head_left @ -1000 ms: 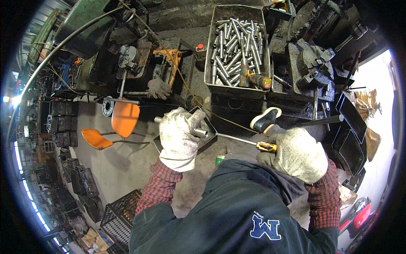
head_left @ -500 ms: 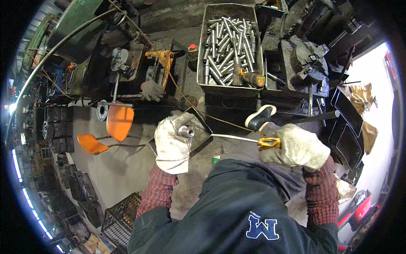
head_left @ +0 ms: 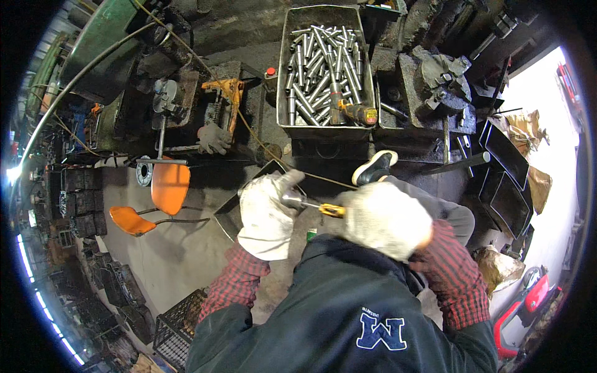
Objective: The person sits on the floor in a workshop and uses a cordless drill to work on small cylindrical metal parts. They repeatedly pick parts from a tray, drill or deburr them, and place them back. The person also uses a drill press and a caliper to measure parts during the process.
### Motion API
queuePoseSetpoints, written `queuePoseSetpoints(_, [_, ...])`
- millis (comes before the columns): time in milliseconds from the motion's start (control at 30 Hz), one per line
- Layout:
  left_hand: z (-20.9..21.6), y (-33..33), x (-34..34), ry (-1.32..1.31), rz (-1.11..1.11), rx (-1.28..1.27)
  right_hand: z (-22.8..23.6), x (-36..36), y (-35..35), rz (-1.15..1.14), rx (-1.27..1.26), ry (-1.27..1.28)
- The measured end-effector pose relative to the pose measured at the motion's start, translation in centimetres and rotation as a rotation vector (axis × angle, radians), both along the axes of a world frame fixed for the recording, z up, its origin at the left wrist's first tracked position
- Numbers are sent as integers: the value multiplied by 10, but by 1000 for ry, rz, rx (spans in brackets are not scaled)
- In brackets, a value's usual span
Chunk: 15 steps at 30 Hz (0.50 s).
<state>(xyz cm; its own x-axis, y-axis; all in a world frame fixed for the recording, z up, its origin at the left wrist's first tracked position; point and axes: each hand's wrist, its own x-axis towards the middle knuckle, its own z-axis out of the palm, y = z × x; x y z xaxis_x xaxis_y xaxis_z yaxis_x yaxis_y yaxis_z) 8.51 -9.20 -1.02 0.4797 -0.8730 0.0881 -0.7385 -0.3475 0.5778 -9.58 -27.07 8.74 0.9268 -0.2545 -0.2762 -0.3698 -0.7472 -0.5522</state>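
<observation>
My left hand (head_left: pixel 266 214), in a white work glove, is closed around a short metal tube (head_left: pixel 291 198) with its end turned to the right. My right hand (head_left: pixel 388 221), gloved too and blurred by motion, grips a thin-rodded hand tool by its yellow handle (head_left: pixel 333 211). Only a short stretch of the rod shows between handle and tube; the rest appears to be inside the tube. The tool's exact kind cannot be made out. Below my left hand, a dark metal tray (head_left: pixel 227 219) is partly hidden by the glove.
Ahead stands a metal bin (head_left: pixel 329 131) full of shiny rods, with a yellow-and-black power drill (head_left: pixel 356 114) on top. Machine chucks (head_left: pixel 169 96) flank it. An orange chair (head_left: pixel 170 185) stands left, a black crate (head_left: pixel 177 329) lower left. A grey glove (head_left: pixel 213 138) lies near an orange clamp frame.
My right hand has moved left with the tool toward the tube, and far less of the rod shows. My left hand has shifted slightly right, still holding the tube.
</observation>
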Motion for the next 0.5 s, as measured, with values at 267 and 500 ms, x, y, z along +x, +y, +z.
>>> queuePoseSetpoints(267, [-39,23,12,494,279,-84,7,-41,-26,-66,-72,126])
queuePoseSetpoints(500, [-11,13,3,484,241,-36,-2,-41,-25,-29,-173,-2])
